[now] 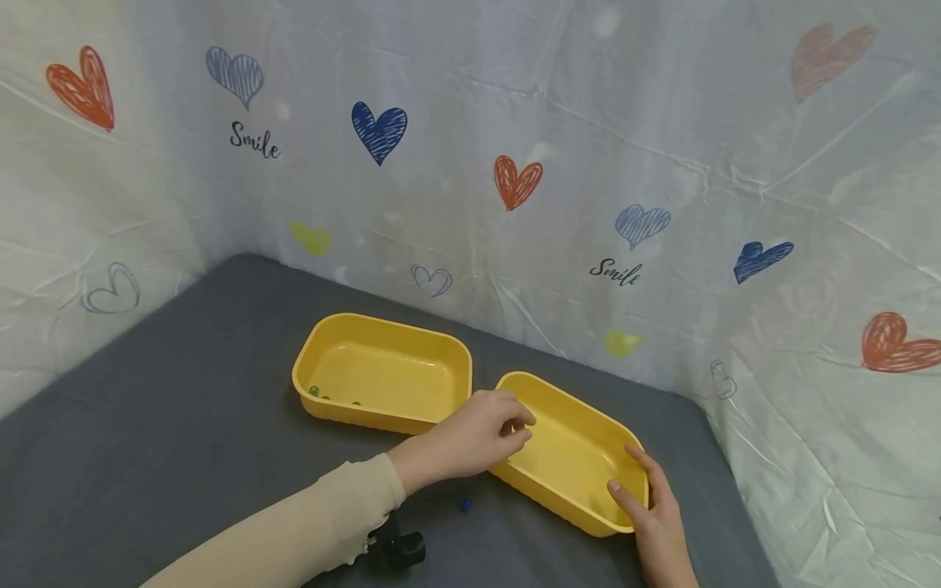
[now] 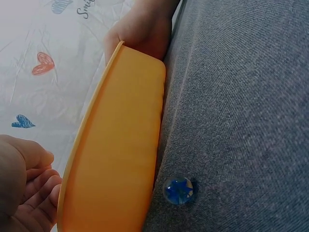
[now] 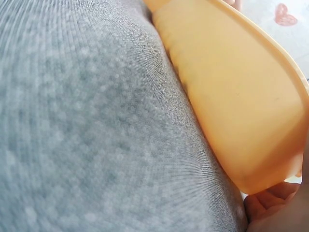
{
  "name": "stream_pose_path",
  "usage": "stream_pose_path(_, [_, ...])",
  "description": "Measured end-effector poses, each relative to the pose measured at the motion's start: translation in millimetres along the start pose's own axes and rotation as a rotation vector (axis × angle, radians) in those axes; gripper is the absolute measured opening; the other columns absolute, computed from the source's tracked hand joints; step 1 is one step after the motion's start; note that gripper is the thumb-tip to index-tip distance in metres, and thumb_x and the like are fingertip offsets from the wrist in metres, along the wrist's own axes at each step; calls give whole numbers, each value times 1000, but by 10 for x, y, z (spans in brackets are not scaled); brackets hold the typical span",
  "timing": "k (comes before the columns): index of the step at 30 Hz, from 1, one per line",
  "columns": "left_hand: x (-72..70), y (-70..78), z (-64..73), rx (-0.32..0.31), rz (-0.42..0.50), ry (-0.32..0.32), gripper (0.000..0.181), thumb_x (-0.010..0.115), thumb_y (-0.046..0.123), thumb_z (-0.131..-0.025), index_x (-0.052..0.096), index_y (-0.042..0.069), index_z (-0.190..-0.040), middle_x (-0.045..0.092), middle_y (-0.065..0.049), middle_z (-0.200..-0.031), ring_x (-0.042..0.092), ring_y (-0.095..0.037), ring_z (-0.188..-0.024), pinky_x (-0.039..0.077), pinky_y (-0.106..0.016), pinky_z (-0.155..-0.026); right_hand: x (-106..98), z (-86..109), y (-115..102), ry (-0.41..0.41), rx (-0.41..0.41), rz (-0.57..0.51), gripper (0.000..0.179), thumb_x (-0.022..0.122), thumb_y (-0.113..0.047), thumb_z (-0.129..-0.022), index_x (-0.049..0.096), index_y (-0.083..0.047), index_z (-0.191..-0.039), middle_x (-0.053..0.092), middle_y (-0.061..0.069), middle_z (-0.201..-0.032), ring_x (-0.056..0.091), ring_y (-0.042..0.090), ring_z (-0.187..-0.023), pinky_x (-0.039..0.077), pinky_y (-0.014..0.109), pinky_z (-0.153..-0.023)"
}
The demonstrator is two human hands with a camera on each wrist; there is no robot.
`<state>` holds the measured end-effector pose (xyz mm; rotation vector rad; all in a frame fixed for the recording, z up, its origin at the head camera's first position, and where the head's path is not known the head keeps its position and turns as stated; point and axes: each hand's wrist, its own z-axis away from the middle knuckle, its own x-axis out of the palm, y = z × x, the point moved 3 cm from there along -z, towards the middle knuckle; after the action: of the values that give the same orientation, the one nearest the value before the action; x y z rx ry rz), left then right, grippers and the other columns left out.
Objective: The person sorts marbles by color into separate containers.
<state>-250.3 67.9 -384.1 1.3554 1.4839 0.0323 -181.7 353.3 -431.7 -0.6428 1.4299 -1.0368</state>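
Observation:
My left hand (image 1: 481, 433) is over the near left end of the right-hand yellow tray (image 1: 547, 490), its fingers bent and thumb close to them. In the left wrist view, the same hand (image 2: 29, 183) appears beside the tray's rim, and I see nothing between its fingers, though the fingertips are partly hidden. My right hand (image 1: 657, 514) grips that tray's right end, thumb inside the wall and fingers at the outer side. On the cloth in front of the tray lies a blue marble (image 1: 465, 505), clear with a blue pattern in the left wrist view.
A second yellow tray (image 1: 382, 324) stands to the left, with a few small green marbles (image 1: 314, 391) near its front left corner. Dark grey cloth (image 1: 184, 425) covers the table. A white curtain (image 1: 456, 98) printed with hearts hangs behind. Under my left sleeve is a black object (image 1: 403, 547).

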Motion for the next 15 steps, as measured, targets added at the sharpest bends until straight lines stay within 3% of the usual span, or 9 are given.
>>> stream_pose_path(15, [-7,-6,-12,7,-1,22,19,69,18,-95,75,11,-112,64,7,-92,56,-3,-80,48,-12,-70,-8,-6,5,-5,10,-9,71,65,-42,-97,29,-23,-154,18,10,-162,32,25,-139,43,8,-82])
